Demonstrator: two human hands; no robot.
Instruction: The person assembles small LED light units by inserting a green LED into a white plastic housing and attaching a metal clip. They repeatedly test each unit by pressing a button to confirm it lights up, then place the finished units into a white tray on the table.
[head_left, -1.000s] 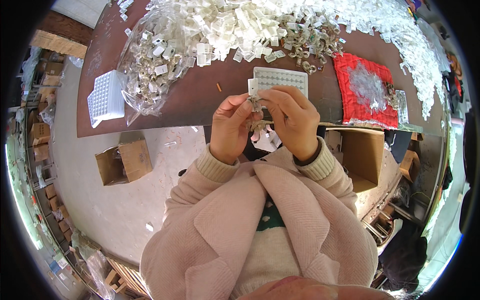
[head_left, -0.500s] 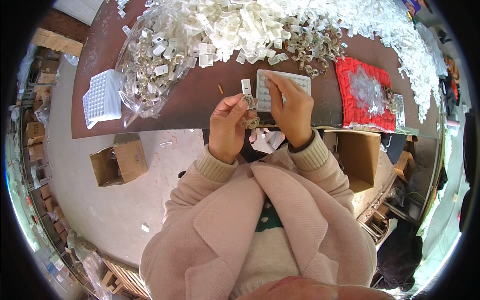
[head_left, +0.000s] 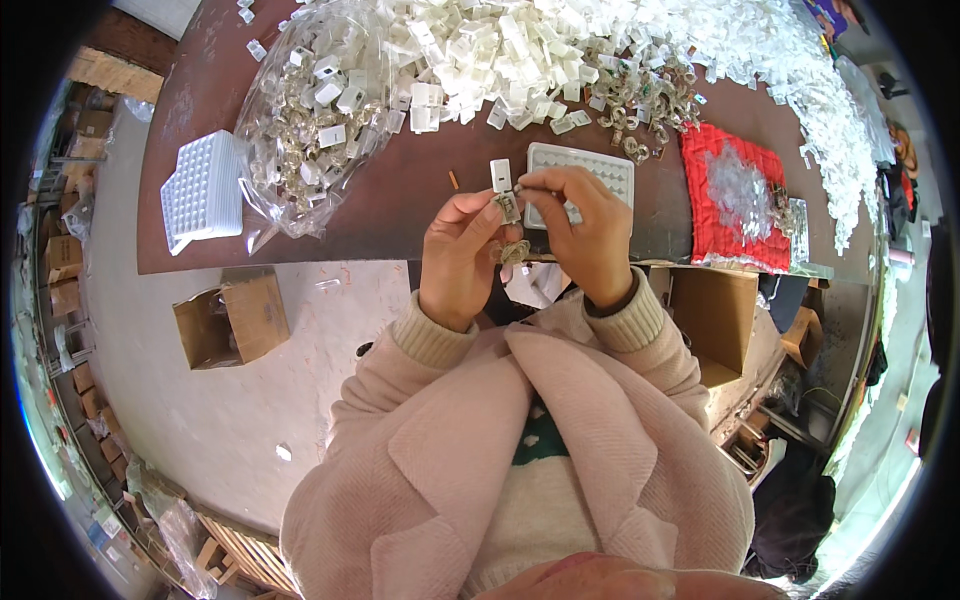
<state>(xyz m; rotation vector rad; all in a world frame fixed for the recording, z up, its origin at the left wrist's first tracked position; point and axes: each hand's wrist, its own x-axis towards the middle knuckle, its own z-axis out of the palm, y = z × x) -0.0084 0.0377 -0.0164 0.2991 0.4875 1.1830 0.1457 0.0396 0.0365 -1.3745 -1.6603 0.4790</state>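
At the near edge of the table, my left hand (head_left: pixel 455 262) pinches a small part with a squarish, grey-beige body (head_left: pixel 506 208). A white rectangular plastic cap (head_left: pixel 501 176) stands up from its far end, and a looped, brownish-clear band (head_left: pixel 513 252) hangs below. My right hand (head_left: pixel 595 235) is closed at the fingertips, which meet the part from the right. Whatever is between those fingertips is too small to make out. Partly behind my right hand lies a white dimpled tray (head_left: pixel 575 153).
A heap of white plastic caps (head_left: pixel 480 60) covers the table's far side, beside looped bands (head_left: pixel 645 95). Left are a clear bag of parts (head_left: pixel 320 150) and stacked dimpled trays (head_left: pixel 208 185). A red quilted cloth (head_left: pixel 708 225) lies right. Cardboard boxes (head_left: pixel 262 315) stand below.
My right hand has come down and left from above the tray, and its fingertips now meet the part in my left hand. The whole view has shifted slightly.
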